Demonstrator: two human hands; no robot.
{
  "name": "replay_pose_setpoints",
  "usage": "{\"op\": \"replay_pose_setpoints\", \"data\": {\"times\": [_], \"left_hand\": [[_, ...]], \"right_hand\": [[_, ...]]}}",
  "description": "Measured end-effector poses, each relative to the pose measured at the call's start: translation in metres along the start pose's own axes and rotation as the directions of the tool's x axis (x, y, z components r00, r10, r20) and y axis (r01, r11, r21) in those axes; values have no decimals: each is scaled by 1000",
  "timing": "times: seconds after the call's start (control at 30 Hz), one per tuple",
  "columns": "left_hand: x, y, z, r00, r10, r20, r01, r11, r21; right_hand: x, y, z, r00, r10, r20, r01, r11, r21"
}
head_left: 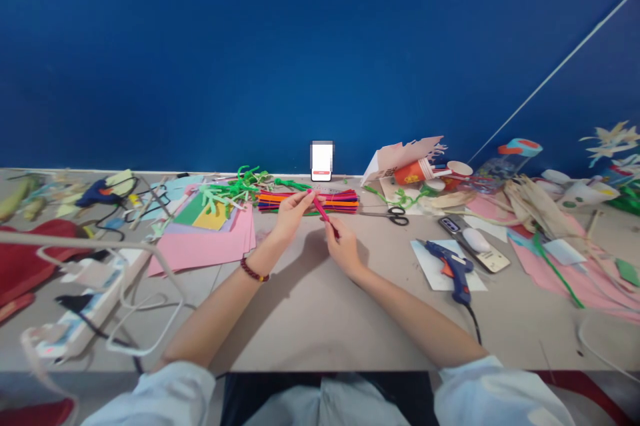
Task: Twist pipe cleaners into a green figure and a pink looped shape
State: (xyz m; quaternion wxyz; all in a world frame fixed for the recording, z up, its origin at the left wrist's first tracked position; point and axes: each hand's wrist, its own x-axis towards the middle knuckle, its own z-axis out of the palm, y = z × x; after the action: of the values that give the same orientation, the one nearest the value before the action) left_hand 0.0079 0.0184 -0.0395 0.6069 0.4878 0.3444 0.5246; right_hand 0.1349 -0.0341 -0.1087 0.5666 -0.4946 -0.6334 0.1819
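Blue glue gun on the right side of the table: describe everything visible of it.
The glue gun has a dark blue, plastic-looking body and an orange trigger. It lies on its side on a pale sheet, front end toward the upper left, handle toward the near side; a black cord runs from the handle's end.

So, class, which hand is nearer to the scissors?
Right. The right hand is to the left of the scissors, not touching them; the left hand is farther left.
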Motion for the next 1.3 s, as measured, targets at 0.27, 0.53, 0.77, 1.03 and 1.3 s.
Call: {"op": "replay_pose_setpoints", "data": {"times": [0.27, 0.53, 0.77, 1.03, 1.3], "left_hand": [[-1, -1, 2, 993, 81, -82, -80, 997, 14], [-2, -1, 3, 995, 36, -92, -37, 999, -4], [-8, -5, 6, 999, 30, -27, -26, 991, 134], [-11, -8, 11, 999, -30, -39, 32, 997, 70], [-17, -8, 16, 993, -101, -63, 99, 995, -22]], "right_hand": [[-1, -1, 2, 1000, 4, 31, -4, 1000, -1], [3, -5, 1, 988, 87, 130, -100, 991, 90], [16, -17, -6, 944, 231, 235, -300, 898, 323], [14, -17, -8, 959, 187, 212, -236, 943, 233], [9, -21, 0, 908, 345, 240, -418, 796, 439]]}}
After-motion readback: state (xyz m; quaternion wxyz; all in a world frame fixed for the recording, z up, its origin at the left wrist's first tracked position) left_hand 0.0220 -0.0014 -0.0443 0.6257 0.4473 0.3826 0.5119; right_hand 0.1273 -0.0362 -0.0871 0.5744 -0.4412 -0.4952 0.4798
